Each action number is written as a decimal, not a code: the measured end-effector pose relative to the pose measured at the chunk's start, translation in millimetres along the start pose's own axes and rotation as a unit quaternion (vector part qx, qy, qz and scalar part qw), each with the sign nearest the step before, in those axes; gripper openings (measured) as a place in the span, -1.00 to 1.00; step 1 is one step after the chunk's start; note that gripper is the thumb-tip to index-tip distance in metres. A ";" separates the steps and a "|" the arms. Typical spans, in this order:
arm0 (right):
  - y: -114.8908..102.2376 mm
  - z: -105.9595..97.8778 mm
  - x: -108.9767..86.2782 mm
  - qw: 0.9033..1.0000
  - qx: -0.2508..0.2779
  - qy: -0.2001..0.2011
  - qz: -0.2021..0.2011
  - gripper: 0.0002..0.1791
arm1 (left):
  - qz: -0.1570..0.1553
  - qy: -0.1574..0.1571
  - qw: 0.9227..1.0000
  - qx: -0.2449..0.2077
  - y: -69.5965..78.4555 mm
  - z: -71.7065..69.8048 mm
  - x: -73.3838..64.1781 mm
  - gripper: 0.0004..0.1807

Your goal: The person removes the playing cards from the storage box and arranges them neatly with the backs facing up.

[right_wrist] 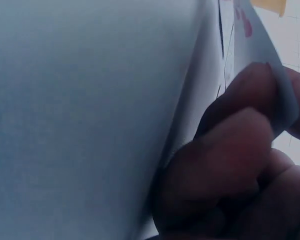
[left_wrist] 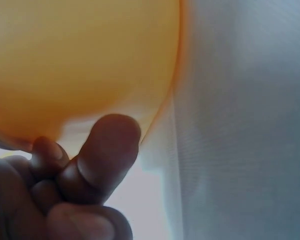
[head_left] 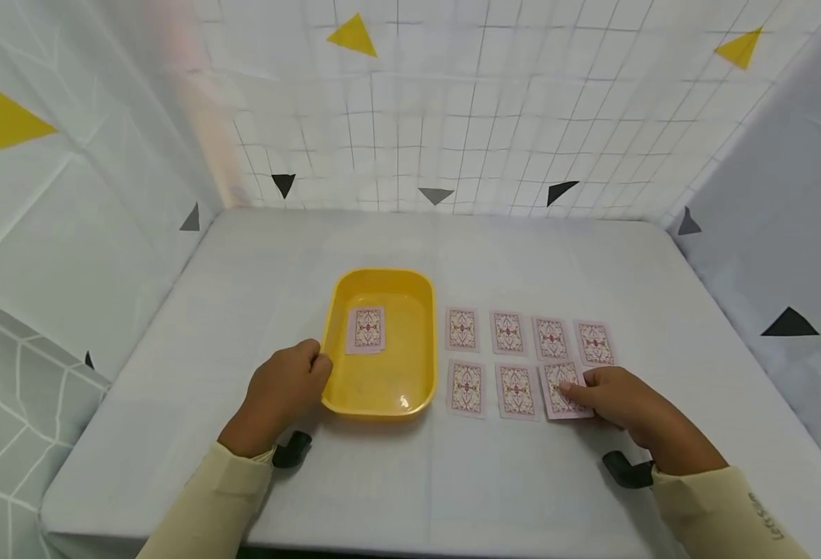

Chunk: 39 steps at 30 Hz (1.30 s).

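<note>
My left hand grips the left rim of a yellow plastic tray; in the left wrist view its curled fingers are against the tray's wall. Between thumb and fingers, my right hand pinches a playing card, patterned back up and tilted off the table. The right wrist view shows the fingers beneath the card and part of its red-marked face. Inside the tray lie overlapping playing cards, backs up; how many is unclear.
Right of the tray, face-down cards lie in two rows: a far row including a card, and a near row with two cards, one close to the tray. A white cloth covers the table. White sheets hang behind and at both sides.
</note>
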State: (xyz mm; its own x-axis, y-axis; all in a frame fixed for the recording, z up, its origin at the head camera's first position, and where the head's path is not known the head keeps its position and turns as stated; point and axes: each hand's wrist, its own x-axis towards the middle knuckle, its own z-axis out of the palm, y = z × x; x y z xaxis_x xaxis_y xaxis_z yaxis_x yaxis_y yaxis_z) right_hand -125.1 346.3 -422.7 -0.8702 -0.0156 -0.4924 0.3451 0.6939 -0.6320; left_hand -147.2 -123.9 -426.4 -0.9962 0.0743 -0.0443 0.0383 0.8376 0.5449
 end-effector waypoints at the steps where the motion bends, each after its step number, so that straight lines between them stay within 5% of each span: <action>1: 0.2 0.9 0.3 1.000 -0.007 0.004 -0.001 -0.58 | 0.000 0.000 1.000 0.001 -0.5 0.3 -0.1 -0.69; 8: -1.5 5.9 3.0 0.996 -0.087 0.036 -0.005 -0.54 | 0.008 0.006 1.000 0.000 -2.4 0.3 -0.1 -0.69; 14: -5.9 4.4 -1.8 0.977 -0.198 0.076 0.027 -0.36 | 0.009 0.008 1.000 -0.004 -2.0 -1.1 0.1 -0.69; 18: -6.9 4.1 -4.3 0.974 -0.203 0.090 0.047 -0.28 | 0.005 0.007 1.000 -0.003 -2.3 -1.0 0.5 -0.69; 25: -5.0 5.7 -7.1 0.973 -0.192 0.123 0.017 -0.07 | 0.006 0.002 1.000 -0.005 -3.0 0.9 0.6 -0.69; 28: -13.3 12.8 -10.2 0.960 -0.218 0.174 -0.011 0.01 | 0.002 0.000 1.000 -0.005 -2.4 0.3 0.2 -0.69; 33: -45.8 29.8 -17.0 0.924 -0.282 0.248 -0.065 0.03 | 0.002 0.000 1.000 -0.006 -2.2 0.1 0.4 -0.69; 39: -89.5 46.5 -16.5 0.898 -0.327 0.269 -0.118 -0.02 | 0.006 -0.004 1.000 -0.004 -0.8 1.6 2.1 -0.69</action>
State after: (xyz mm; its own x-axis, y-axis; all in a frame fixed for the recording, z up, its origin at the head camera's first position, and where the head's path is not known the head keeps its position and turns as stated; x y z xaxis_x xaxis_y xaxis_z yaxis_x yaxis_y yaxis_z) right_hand -125.2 251.0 -385.8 -0.9967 0.0104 0.0803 0.0018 0.9943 -0.1066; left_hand -149.2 -123.5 -428.3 -0.9951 0.0885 -0.0435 0.0500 0.8327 0.5514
